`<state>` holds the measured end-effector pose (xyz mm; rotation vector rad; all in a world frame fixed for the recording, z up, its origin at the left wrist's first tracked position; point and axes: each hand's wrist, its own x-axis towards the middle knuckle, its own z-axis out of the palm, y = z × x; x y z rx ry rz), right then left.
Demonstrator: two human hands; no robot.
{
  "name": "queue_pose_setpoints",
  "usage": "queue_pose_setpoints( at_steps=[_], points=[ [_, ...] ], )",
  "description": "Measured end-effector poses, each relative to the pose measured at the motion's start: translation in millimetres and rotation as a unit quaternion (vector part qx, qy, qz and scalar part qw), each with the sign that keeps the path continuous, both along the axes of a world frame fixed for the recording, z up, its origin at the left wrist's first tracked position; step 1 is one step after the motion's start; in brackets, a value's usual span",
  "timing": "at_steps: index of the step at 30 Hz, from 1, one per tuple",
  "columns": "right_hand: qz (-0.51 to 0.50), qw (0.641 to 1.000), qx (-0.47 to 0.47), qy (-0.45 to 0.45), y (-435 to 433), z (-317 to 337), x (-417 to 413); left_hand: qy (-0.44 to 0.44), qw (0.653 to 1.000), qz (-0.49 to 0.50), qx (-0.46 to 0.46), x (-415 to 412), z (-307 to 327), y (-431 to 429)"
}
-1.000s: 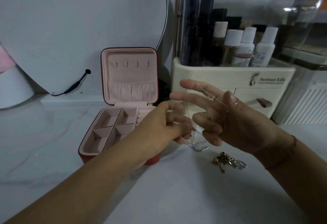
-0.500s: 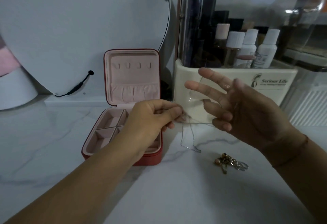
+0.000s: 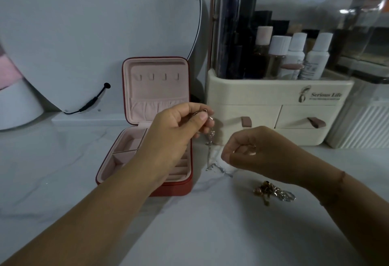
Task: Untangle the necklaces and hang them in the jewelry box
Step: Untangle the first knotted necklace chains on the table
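Pinching necklace (image 3: 211, 137) top: left hand (image 3: 176, 131) | right hand (image 3: 263, 156): curled on lower strand (chain faint) | hands apart

- Your red square jewelry box (image 3: 174, 189), left of centre, is lined in pale pink.
- You'll see the thin chain necklace (image 3: 211, 137) just right of it glint silver.
- Near right, your small jewellery tangle (image 3: 271, 192) mixes gold and silver.
- Your white marble-look tabletop (image 3: 52, 171) carries faint grey veins.
- Far right, the cream plastic organiser (image 3: 263, 95) has dusty-pink drawer pulls and dark lettering.

Jewelry box (image 3: 174, 188) and organizer (image 3: 273, 95) flank a bare countertop (image 3: 200, 223).
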<state>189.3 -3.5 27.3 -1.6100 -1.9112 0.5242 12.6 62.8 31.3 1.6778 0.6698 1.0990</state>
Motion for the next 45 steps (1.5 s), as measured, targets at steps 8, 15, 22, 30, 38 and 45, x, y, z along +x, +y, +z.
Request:
queue_pose_setpoints(
  at_steps=[8,15,22,30,38,45],
  points=[
    [-0.007,0.992,0.029,0.122,7.0,-4.6,-3.1,-0.061,0.990,-0.108,-0.073,0.8,2.4,-3.2],
    [0.010,0.969,0.005,0.247,5.1,-0.8,-4.2,-0.082,0.982,-0.122,-0.122,1.2,2.8,-0.3],
    [0.003,0.875,-0.012,0.484,8.8,6.9,5.4,-0.052,0.983,-0.097,-0.144,0.1,-1.8,5.7],
    [0.023,0.858,-0.004,0.514,10.2,5.8,3.6,0.031,0.986,-0.099,-0.127,3.1,-2.1,-1.7],
    [0.017,0.868,0.006,0.497,8.7,7.4,5.3,0.037,0.988,-0.083,-0.129,2.9,-2.6,-2.7],
    [0.046,0.885,0.012,0.464,5.8,4.8,4.1,0.066,0.988,-0.068,-0.123,2.3,-1.2,-4.2]
  ],
)
